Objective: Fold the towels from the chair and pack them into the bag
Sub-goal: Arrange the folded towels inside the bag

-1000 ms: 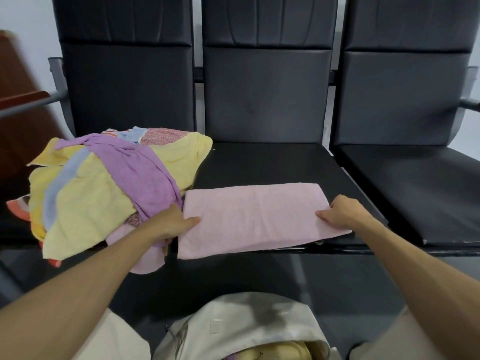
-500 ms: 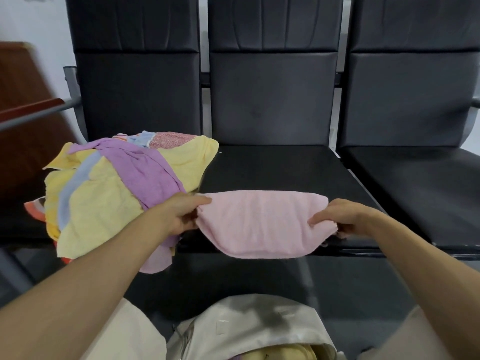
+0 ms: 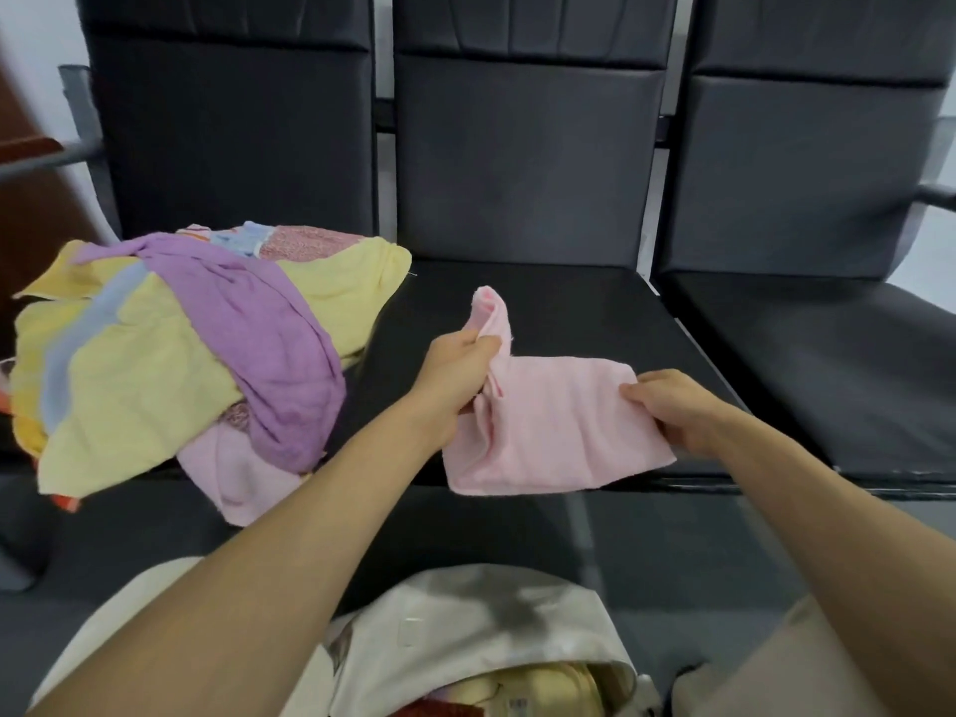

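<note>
A pink towel [image 3: 558,421] is lifted over the front of the middle chair seat [image 3: 569,302], folded into a small rectangle. My left hand [image 3: 455,375] grips its bunched left end, and a corner of cloth sticks up above my fist. My right hand [image 3: 672,406] pinches the towel's right edge. A heap of unfolded towels [image 3: 170,349], yellow, purple, light blue and pink, lies on the left chair seat. A beige cloth bag [image 3: 465,628] stands open on the floor below my arms, with yellow fabric inside.
Three black padded chairs stand in a row; the right seat [image 3: 827,354] is bare. A wooden piece of furniture [image 3: 31,188] stands at the far left. The floor below the chairs is dark grey.
The pink towel lay flat and long on the middle seat a second ago. Both hands lifted it and came together, so it is now folded shorter and held above the seat.
</note>
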`<state>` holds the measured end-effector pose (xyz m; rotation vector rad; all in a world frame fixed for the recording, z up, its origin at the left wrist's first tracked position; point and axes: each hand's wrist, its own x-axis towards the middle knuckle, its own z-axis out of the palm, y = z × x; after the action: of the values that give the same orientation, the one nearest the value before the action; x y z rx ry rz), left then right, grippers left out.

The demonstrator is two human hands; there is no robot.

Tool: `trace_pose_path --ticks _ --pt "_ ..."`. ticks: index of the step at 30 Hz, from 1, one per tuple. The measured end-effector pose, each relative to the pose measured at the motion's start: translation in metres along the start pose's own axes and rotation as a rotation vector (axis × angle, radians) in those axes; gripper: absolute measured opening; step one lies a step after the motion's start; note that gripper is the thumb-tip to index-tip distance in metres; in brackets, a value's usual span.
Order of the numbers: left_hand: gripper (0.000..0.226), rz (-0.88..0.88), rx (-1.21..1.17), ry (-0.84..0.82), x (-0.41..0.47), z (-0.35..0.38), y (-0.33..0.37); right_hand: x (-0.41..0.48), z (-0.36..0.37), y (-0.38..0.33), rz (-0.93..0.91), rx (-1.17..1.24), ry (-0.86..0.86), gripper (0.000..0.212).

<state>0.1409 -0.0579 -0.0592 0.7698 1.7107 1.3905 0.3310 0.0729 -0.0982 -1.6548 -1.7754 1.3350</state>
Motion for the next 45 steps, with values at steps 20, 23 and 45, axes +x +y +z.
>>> trace_pose_path --ticks 20,23,45 --pt "0.033 0.159 0.181 -0.224 0.011 0.104 -0.035 0.008 -0.01 0.007 0.058 0.188 -0.143 0.018" --pt "0.036 0.141 0.231 -0.347 0.009 0.099 -0.028 0.006 -0.01 0.004 0.04 0.152 -0.125 0.022" --pt "0.014 -0.248 -0.293 0.262 -0.025 -0.02 -0.041 -0.071 0.067 -0.079 -0.613 0.013 -0.19 0.027"
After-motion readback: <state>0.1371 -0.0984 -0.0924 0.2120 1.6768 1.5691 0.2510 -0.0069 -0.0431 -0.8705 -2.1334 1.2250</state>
